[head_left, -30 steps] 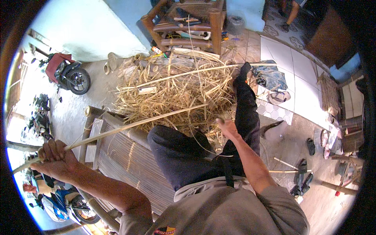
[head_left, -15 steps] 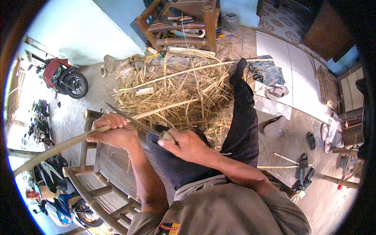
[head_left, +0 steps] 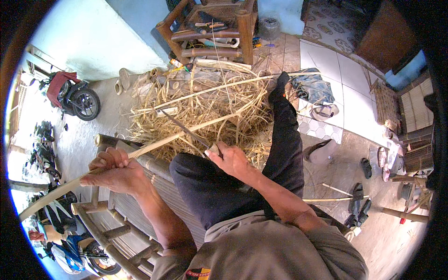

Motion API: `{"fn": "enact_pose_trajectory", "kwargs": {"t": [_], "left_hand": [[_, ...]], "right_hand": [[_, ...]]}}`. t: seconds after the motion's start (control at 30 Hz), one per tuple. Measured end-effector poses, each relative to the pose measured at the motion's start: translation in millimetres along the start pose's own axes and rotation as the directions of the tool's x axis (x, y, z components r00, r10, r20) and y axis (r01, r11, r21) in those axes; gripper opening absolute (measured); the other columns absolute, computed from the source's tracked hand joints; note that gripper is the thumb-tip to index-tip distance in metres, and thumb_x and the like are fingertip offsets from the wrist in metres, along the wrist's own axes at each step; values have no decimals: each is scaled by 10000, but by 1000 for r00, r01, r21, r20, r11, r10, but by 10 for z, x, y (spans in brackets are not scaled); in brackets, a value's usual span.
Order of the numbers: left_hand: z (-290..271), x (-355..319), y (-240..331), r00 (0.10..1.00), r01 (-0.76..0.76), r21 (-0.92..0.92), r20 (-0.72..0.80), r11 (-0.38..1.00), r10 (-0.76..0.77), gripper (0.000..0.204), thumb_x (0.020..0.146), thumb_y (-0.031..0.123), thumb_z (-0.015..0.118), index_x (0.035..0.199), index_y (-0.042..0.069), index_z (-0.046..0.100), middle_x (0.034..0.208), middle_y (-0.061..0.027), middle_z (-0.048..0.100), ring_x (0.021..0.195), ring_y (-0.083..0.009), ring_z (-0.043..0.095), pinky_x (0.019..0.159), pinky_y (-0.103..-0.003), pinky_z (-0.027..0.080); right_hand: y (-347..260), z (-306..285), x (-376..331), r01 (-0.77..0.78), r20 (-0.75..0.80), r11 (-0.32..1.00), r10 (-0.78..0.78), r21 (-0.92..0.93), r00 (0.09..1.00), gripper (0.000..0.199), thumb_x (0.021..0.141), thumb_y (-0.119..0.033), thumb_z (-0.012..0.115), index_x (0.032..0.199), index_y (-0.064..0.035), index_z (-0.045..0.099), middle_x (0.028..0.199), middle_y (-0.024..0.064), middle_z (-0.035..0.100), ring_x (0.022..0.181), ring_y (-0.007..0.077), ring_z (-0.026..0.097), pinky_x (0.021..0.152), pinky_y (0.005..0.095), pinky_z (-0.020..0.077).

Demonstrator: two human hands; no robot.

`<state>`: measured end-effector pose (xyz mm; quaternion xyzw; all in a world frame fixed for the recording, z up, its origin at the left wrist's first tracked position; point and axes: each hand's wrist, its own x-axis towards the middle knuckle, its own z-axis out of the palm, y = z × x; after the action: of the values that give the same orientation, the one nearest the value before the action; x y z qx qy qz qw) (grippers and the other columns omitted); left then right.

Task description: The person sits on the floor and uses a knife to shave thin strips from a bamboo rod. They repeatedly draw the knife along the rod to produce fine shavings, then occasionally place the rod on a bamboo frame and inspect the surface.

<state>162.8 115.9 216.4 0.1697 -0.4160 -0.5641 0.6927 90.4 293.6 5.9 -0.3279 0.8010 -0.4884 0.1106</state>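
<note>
A long pale bamboo strip [head_left: 154, 146] runs slantwise from the lower left to the shavings in front of me. My left hand [head_left: 113, 170] is closed around it left of my knee. In my right hand [head_left: 232, 161], above my thigh, is the handle of a knife [head_left: 186, 129]. The thin dark blade points away and to the left, crossing the strip beyond my left hand; whether it cuts in cannot be told. Beneath lies a heap of curly bamboo shavings [head_left: 210, 105], with another long strip [head_left: 210, 87] across it.
I sit on a bamboo bench [head_left: 116, 231]. At the back stands a bamboo chair [head_left: 247, 32] with tools on its seat. Motorbikes [head_left: 86, 100] are parked at the left. Sandals [head_left: 358, 198] lie on the floor at the right, and a patterned cloth [head_left: 315, 86] lies by my foot.
My left hand has shifted left and slightly down along with the strip. My right hand has moved a little right and forward, so the knife now crosses the strip farther from my left hand.
</note>
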Motion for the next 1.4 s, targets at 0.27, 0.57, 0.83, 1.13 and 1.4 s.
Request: {"fn": "enact_pose_trajectory", "kwargs": {"t": [0.27,0.57,0.83,1.13,1.4], "left_hand": [[-128,333,394,999,-30,23,46,999,29,654,934,722,305,631,150,396,523,31,271,434,-97,213,385,-253,176],[-898,1581,1230,991,-86,126,110,988,73,624,950,657,395,609,135,417,525,10,300,455,-115,270,425,-279,242],[-1260,1204,-261,941,-215,387,329,897,84,342,962,283,492,689,80,515,648,-53,524,534,-202,492,533,-362,457],[-221,-899,-1327,472,870,-108,-100,482,-876,230,998,294,488,949,70,487,713,-49,460,595,-231,499,714,-441,551],[-656,-1481,-1251,421,37,902,376,430,-825,478,935,488,597,822,24,619,762,-85,594,683,-206,590,571,-339,442]], "right_hand": [[902,-117,-44,34,-113,961,-67,-273,991,414,933,-491,574,884,-86,647,614,165,595,499,356,609,402,459,458],[1840,-619,-74,-432,-228,868,382,-243,896,518,921,-520,575,841,-10,615,627,182,631,480,294,619,434,395,488],[1185,-802,-250,-513,23,768,547,384,837,478,922,-509,592,887,-32,582,629,22,549,516,122,532,470,299,432],[813,-1240,-345,60,-449,702,385,709,806,603,980,-612,387,1105,-40,531,797,86,569,529,169,539,414,275,416],[486,-1796,-557,-128,-498,615,728,778,470,496,1006,-534,405,971,-67,568,758,91,587,526,199,548,433,318,449]]}}
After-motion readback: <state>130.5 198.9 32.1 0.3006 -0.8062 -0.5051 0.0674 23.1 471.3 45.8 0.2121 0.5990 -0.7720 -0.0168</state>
